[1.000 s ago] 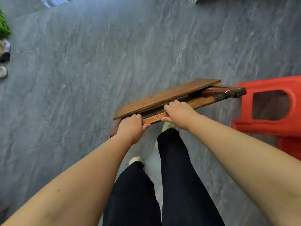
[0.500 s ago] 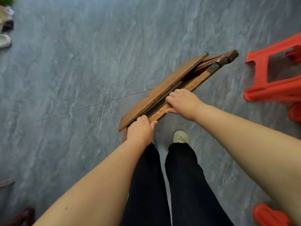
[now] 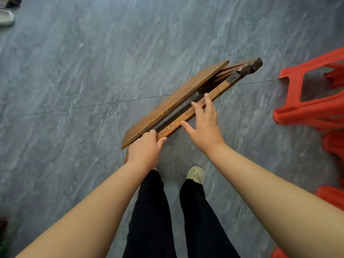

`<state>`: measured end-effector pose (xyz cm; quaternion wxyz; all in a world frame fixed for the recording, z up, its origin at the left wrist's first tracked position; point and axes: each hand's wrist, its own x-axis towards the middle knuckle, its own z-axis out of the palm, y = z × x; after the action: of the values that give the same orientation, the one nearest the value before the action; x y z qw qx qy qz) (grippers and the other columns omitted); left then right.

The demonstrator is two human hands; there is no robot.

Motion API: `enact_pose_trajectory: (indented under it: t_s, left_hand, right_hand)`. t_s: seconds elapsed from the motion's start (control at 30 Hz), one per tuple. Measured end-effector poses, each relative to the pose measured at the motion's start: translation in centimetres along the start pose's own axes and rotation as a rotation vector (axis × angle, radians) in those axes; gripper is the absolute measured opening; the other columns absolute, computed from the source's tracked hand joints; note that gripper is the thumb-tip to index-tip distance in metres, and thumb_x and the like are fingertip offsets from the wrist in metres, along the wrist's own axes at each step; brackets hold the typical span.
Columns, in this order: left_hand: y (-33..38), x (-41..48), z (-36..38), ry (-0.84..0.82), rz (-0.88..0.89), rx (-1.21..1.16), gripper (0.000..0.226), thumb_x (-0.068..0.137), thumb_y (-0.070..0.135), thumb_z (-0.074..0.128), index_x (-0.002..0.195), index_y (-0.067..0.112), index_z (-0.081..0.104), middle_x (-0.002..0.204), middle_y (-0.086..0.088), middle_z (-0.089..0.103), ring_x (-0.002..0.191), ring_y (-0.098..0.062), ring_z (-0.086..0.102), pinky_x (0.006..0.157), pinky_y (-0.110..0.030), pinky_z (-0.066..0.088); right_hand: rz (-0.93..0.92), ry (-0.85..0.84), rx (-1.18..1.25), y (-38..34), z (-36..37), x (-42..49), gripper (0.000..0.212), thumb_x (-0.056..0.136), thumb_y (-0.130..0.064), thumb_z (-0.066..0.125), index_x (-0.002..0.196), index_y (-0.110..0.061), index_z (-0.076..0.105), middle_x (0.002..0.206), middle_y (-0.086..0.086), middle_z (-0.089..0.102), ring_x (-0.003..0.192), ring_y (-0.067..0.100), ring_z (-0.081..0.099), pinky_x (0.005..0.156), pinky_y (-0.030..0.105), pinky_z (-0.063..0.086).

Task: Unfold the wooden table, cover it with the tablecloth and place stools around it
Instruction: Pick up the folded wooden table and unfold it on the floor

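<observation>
The folded wooden table (image 3: 173,103) is held on edge above the grey floor, slanting from lower left to upper right. Its brown top and the leg frame are slightly apart, with a dark gap between them. My left hand (image 3: 145,151) grips the table's near corner. My right hand (image 3: 203,125) hovers over the leg rail with fingers spread, its fingertips at the rail. Red plastic stools (image 3: 312,97) stand at the right. No tablecloth is in view.
Grey tiled floor (image 3: 74,71) spreads out to the left and ahead. More red stool parts (image 3: 333,198) sit along the right edge. A white shoe (image 3: 6,16) lies at the top left. My own legs and foot (image 3: 195,175) are just below the table.
My right hand has let go of the leg rail and opened its fingers. The table has kept its slant and the view has shifted slightly.
</observation>
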<state>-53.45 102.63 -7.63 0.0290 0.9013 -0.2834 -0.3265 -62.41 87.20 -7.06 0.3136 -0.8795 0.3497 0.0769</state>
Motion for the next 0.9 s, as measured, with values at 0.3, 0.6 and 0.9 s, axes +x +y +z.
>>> enact_pose_trajectory:
  t_s: [0.3,0.6,0.9]
  left_hand:
    - [0.2,-0.2,1.8,0.047,0.047,-0.005,0.031,0.097,0.049,0.035,0.096,0.021,0.049,0.089,0.002,0.058,0.072,-0.016,0.059,0.056,-0.030,0.047]
    - [-0.7,-0.6,1.9,0.055,0.079,-0.102,0.035,0.089,0.057,0.045,0.092,0.023,0.051,0.084,0.005,0.058,0.072,-0.015,0.060,0.068,-0.038,0.056]
    - [1.1,-2.9,1.3,-0.018,-0.007,-0.295,0.031,0.090,0.047,0.051,0.102,0.018,0.048,0.094,0.003,0.052,0.088,-0.021,0.059,0.065,-0.029,0.039]
  right_hand:
    - [0.558,0.136,0.702,-2.0,1.9,1.0,0.088,0.094,-0.027,0.055,0.151,-0.013,-0.011,0.158,0.011,0.011,0.138,0.028,0.033,0.109,0.035,0.034]
    - [0.675,0.162,0.826,-3.8,2.2,2.4,0.084,0.098,-0.010,0.046,0.148,-0.021,-0.020,0.143,0.009,0.044,0.098,0.012,0.066,0.080,0.020,0.049]
    - [0.467,-0.034,0.593,-3.4,1.2,5.0,0.091,0.092,-0.005,0.051,0.149,-0.028,-0.016,0.110,0.006,0.065,0.093,0.022,0.069,0.089,0.047,0.053]
